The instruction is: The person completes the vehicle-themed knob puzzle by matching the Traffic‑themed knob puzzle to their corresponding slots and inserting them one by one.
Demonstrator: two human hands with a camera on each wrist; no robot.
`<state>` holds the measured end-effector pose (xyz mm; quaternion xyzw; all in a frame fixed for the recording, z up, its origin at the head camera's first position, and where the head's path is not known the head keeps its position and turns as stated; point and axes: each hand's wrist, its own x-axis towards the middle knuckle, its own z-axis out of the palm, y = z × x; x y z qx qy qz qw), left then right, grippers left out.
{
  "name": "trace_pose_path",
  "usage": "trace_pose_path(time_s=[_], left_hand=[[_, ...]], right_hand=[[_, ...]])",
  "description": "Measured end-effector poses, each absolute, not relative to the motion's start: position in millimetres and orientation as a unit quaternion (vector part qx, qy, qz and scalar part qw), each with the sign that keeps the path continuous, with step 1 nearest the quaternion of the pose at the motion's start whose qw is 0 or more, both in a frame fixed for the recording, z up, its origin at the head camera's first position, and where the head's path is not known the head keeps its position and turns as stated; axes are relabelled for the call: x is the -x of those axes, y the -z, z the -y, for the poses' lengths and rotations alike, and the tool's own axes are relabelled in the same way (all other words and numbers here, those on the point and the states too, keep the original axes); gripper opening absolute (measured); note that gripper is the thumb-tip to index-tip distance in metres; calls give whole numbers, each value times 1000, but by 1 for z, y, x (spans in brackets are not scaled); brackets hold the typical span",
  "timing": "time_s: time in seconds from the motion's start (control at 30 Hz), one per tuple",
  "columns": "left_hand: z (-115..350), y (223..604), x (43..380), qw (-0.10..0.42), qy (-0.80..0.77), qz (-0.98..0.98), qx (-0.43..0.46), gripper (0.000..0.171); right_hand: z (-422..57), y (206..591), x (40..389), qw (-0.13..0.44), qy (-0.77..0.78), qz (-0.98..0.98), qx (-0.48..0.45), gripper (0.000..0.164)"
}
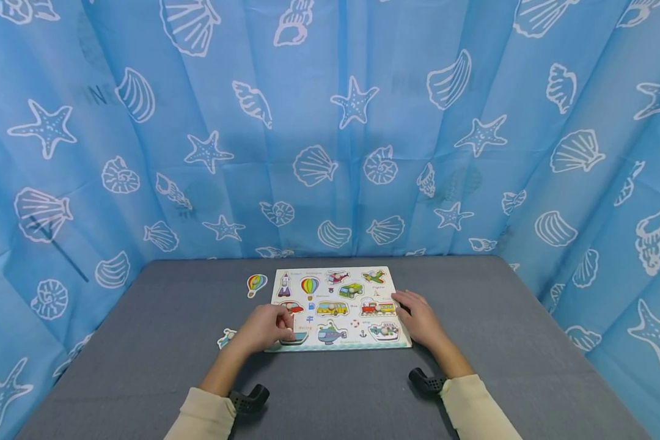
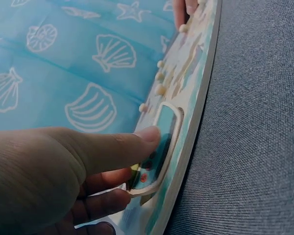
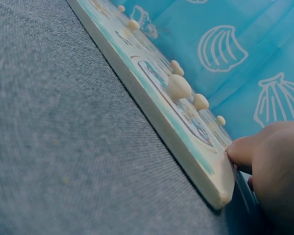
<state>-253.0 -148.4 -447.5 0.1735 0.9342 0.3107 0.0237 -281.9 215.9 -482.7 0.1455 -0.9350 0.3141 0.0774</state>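
Note:
A wooden peg puzzle board [image 1: 357, 346] with vehicle pictures lies flat on the table. At its lower left corner my left hand [image 1: 265, 328] pinches the boat puzzle piece [image 2: 166, 120]. The thumb lies on the piece's teal face in the left wrist view, with the fingers curled by its other end. The piece sits right at its boat-shaped recess, its rim showing a little above the board. At the board's right edge rests my right hand [image 1: 420, 321], fingers loosely extended, with a fingertip against the edge in the right wrist view.
A hot-air balloon piece [image 1: 256, 285] lies off the board's upper left corner. Another small piece [image 1: 227, 338] is left of my left hand. Round wooden knobs [image 3: 179, 87] stick up from the board. Behind the grey table [image 1: 330, 397] hangs a blue shell-print curtain [image 1: 330, 201].

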Motion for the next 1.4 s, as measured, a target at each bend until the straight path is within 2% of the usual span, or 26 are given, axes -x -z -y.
trace_pose_path(time_s=[1.0, 1.4], left_hand=[[146, 450, 251, 44, -296, -942, -154, 21], [158, 452, 254, 55, -325, -923, -200, 17]], right_hand=[[-215, 482, 281, 72, -317, 936, -138, 40], [-215, 483, 281, 81, -317, 934, -146, 39]])
